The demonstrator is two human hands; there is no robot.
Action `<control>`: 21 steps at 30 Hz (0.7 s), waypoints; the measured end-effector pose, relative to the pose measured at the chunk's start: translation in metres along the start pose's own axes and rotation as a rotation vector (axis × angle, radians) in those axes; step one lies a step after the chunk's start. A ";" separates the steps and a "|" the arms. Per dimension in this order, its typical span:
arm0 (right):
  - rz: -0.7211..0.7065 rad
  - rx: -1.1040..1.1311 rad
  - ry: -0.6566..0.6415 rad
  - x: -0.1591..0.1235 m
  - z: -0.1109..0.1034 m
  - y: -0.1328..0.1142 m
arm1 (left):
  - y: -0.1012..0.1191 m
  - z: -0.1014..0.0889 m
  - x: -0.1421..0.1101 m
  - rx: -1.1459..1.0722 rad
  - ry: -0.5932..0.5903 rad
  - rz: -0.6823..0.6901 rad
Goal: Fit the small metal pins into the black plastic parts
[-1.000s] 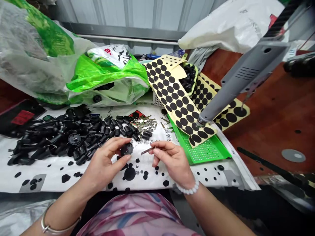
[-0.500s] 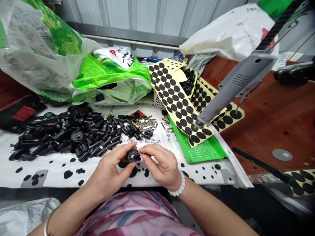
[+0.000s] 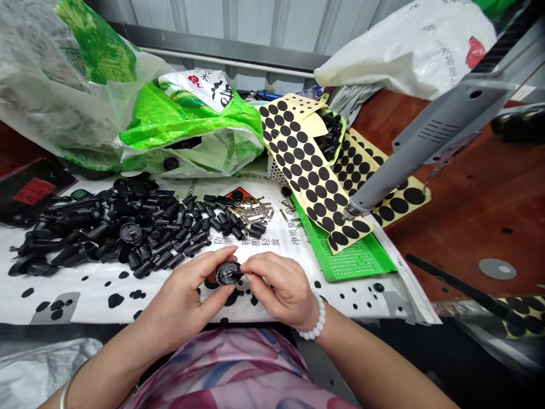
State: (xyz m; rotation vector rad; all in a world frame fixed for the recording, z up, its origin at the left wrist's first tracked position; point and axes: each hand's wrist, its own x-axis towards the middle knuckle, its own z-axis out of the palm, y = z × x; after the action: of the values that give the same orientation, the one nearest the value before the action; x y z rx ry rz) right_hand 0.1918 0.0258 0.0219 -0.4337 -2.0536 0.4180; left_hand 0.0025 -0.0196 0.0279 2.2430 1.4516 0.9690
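Observation:
My left hand (image 3: pixel 187 298) grips a round black plastic part (image 3: pixel 227 273) between thumb and fingers, its slotted face turned toward me. From the other side my right hand (image 3: pixel 279 287) comes close, thumb and forefinger pinched at the part's edge. What that pinch holds is too small to make out. Beyond my hands lies a heap of black plastic parts (image 3: pixel 147 213), with a slotted round piece (image 3: pixel 130 233) among them. Beside the heap is a scatter of small metal strips (image 3: pixel 258 209).
A green perforated tray (image 3: pixel 360 266) holds sheets of black round stickers (image 3: pixel 304 165). Over them hangs a grey electric screwdriver (image 3: pixel 426 139), tip down. Green and white plastic bags (image 3: pixel 191 122) stand at the back left, and a white bag (image 3: pixel 409 48) lies at the back right.
The round part has turned slightly in my left hand, so more of its slotted face shows. My right fingers stay at its edge. The view has shifted a little.

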 end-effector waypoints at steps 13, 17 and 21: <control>0.286 0.224 -0.003 -0.010 0.005 -0.012 | 0.005 0.008 0.005 -0.670 0.040 -0.340; 0.389 0.304 0.002 -0.013 0.005 -0.017 | 0.007 0.014 0.006 -0.865 0.093 -0.514; 0.377 0.277 -0.008 -0.013 0.004 -0.016 | 0.008 0.015 0.004 -0.867 0.044 -0.590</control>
State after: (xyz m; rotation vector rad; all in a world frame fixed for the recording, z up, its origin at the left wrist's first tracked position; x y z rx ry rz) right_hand 0.1922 0.0055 0.0178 -0.6499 -1.8840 0.9187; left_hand 0.0194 -0.0178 0.0234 1.1049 1.2394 1.1316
